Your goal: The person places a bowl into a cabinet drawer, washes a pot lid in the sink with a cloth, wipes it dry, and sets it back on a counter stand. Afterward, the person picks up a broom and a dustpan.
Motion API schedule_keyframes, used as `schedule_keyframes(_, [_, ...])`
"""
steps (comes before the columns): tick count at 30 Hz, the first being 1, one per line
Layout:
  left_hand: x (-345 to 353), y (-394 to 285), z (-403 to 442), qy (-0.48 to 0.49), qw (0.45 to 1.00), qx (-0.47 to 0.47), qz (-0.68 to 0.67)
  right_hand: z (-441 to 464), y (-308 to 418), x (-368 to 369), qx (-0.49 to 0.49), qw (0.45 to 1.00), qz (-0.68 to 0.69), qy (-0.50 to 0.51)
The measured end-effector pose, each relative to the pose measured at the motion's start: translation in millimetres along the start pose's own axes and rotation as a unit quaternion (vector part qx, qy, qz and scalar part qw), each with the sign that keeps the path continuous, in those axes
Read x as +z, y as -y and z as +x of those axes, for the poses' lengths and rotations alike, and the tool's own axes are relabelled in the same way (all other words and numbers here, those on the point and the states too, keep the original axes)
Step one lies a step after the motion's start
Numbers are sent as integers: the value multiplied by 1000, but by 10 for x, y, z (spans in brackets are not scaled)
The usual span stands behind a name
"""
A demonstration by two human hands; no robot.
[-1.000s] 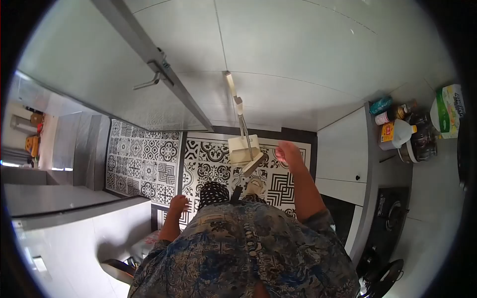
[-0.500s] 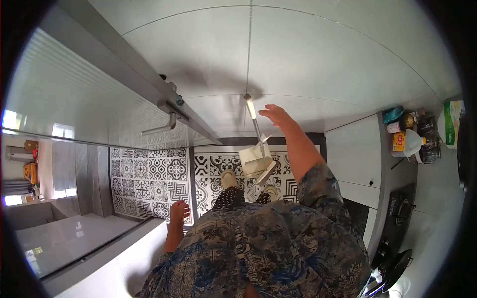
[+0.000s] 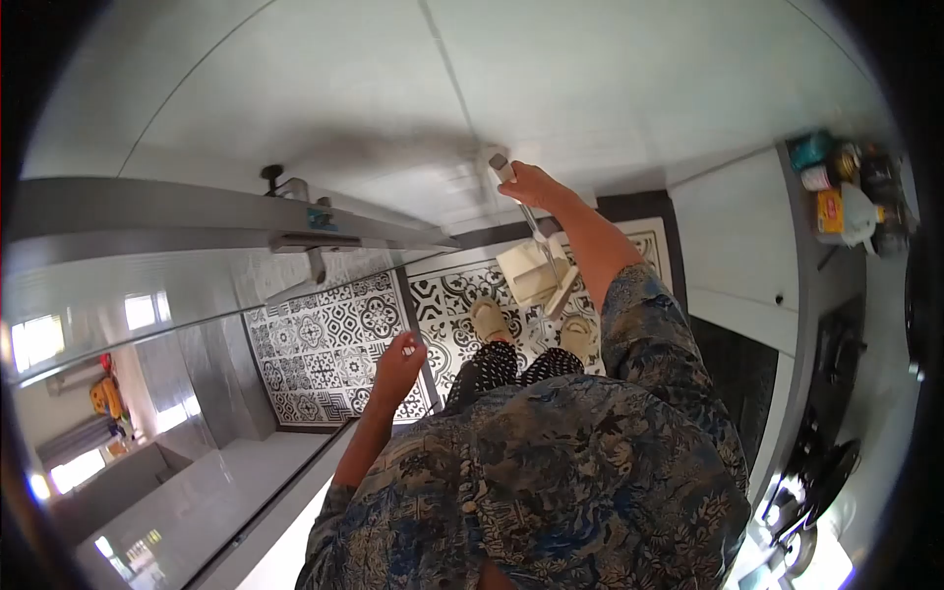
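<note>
Against the wall stands a broom-and-dustpan set (image 3: pixel 531 272), its cream pan and brush head on the patterned floor and its handle (image 3: pixel 500 169) rising toward me. My right hand (image 3: pixel 536 187) is wrapped around that handle just below its grey top end. Whether the handle belongs to the broom, the pan or both, I cannot tell. Held low on the left side, my left hand (image 3: pixel 398 364) touches nothing; its fingers are loosely bent with a small gap between them.
A glass door (image 3: pixel 118 285) with a metal lever handle (image 3: pixel 315 265) stands at the left. On the right, a counter carries bottles (image 3: pixel 846 211) and a black gas hob (image 3: pixel 831 344). My slippers (image 3: pixel 489 320) are close to the dustpan.
My right hand has reached the handle and closed on it; before, it hovered open beside it. My left hand has risen, its fingers more bent. The view has turned and shifted.
</note>
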State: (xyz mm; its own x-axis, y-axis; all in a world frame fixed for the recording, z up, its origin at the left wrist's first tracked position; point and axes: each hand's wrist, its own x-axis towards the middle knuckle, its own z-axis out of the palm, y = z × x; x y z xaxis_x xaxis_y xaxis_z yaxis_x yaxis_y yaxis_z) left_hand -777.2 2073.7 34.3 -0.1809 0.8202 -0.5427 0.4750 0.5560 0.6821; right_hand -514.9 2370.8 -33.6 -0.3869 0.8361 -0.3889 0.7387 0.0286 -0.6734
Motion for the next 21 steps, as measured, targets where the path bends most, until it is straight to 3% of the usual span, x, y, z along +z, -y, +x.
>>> schedule_keyframes(1, [86, -409, 45, 23, 996, 68, 62, -164, -39, -93, 15, 1000, 1, -3])
schedule_keyframes(3, [344, -961, 173, 33, 974, 197, 110, -572, -216, -269, 118, 973, 198, -25])
schedule_keyframes(4, [480, -1227, 239, 17, 949, 285, 132, -700, -631, -187, 30, 979, 142, -144])
schedule_keyframes(5, [609, -1477, 296, -3, 916, 370, 152, -1024, -724, -343, 63, 967, 178, -170])
schedule_keyframes(9, [1076, -2195, 522, -8, 839, 479, 259, -2530, -1250, -566, 127, 887, 333, -294])
schedule_keyframes(10, [1202, -2211, 657, -27, 779, 502, 373, -2922, -1409, -570, 155, 855, 389, -305])
schedule_keyframes(11, [1325, -2206, 776, -48, 707, 518, 480, -3287, -1554, -543, 200, 856, 352, -323])
schedule_keyframes(12, [1419, -2170, 889, -21, 698, 494, 519, -3641, -1695, -490, 245, 852, 314, -339])
schedule_keyframes(14, [1528, -2204, 1047, 39, 685, 408, 603, -4319, -2010, -289, 205, 885, 245, -340])
schedule_keyframes(15, [1563, -2233, 1092, 72, 678, 343, 646, -4581, -1802, -276, 292, 824, 357, -330])
schedule_keyframes(16, [1594, -2171, 1171, 68, 674, 331, 657, -4856, -1923, -68, 317, 768, 454, -321])
schedule_keyframes(17, [1621, -2146, 1242, 61, 668, 320, 669, -5075, -1813, -88, 339, 762, 490, -254])
schedule_keyframes(18, [1642, -2200, 1202, 71, 628, 297, 716, -5243, -1704, 47, 351, 736, 508, -277])
schedule_keyframes(19, [1656, -2227, 1119, 78, 587, 271, 759, -5425, -1675, 201, 336, 709, 558, -270])
schedule_keyframes(20, [1681, -2251, 1064, 137, 579, 199, 779, -5561, -1566, 291, 297, 682, 616, -258])
schedule_keyframes(21, [1724, -2298, 1022, 192, 568, 130, 790, -5647, -1510, 360, 273, 606, 703, -252])
